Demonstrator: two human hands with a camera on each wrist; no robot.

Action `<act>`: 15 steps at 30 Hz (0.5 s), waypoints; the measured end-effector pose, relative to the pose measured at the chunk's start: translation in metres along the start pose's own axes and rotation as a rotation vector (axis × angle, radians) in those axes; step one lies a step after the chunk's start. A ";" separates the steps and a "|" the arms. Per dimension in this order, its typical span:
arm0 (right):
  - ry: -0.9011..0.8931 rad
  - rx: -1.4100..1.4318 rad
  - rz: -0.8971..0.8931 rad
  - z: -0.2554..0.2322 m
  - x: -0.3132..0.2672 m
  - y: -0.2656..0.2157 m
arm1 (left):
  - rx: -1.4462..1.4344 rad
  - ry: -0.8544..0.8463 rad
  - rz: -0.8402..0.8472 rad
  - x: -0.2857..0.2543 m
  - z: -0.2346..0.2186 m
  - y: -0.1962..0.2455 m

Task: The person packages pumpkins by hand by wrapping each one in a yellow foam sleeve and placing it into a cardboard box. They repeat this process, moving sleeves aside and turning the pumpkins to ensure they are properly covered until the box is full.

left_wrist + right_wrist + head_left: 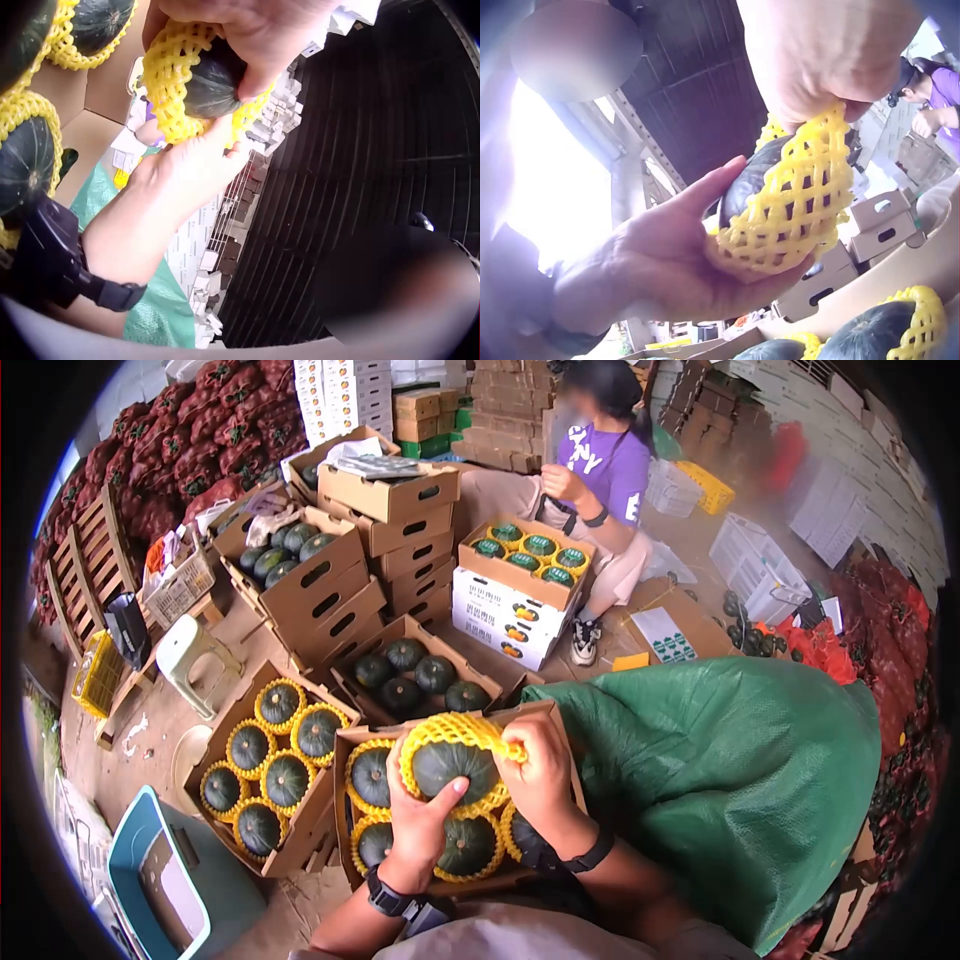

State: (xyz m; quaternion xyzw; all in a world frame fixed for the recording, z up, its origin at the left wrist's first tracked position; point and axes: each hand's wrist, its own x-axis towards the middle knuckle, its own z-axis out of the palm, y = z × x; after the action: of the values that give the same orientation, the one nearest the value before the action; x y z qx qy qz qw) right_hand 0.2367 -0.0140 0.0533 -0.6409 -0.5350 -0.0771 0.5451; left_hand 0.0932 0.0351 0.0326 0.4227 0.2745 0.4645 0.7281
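Grey cloth (540,935) lies closest, along the bottom of what I see, and just beyond it my left hand (418,825) grasps a dark green squash (448,768) from the side, thumb across its face, above an open carton (343,795) of netted squashes. With my right hand (543,770) I grip the gathered edge of the yellow foam net (455,729) that is partly around the squash, fingers curled tight, while a green sheet (720,780) spreads beside the carton on my right.
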 end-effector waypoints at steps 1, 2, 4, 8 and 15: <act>-0.038 0.098 0.075 0.002 -0.005 -0.002 | 0.034 0.009 0.031 -0.001 0.003 0.005; -0.064 0.190 0.136 0.004 -0.007 -0.003 | 0.064 0.004 0.076 -0.001 0.005 0.009; -0.165 0.625 0.298 0.010 -0.010 -0.013 | 0.246 -0.041 0.167 0.000 0.000 0.003; -0.232 1.126 0.817 0.011 -0.018 0.008 | 0.264 -0.146 0.102 -0.001 -0.008 0.003; -0.164 1.202 0.724 0.000 -0.041 -0.009 | -0.345 -0.303 -0.319 -0.004 -0.022 0.005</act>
State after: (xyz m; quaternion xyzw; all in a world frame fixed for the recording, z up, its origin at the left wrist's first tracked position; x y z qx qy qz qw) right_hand 0.2123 -0.0402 0.0307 -0.3702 -0.2776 0.4663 0.7539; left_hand 0.0719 0.0401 0.0267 0.3086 0.1427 0.3153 0.8860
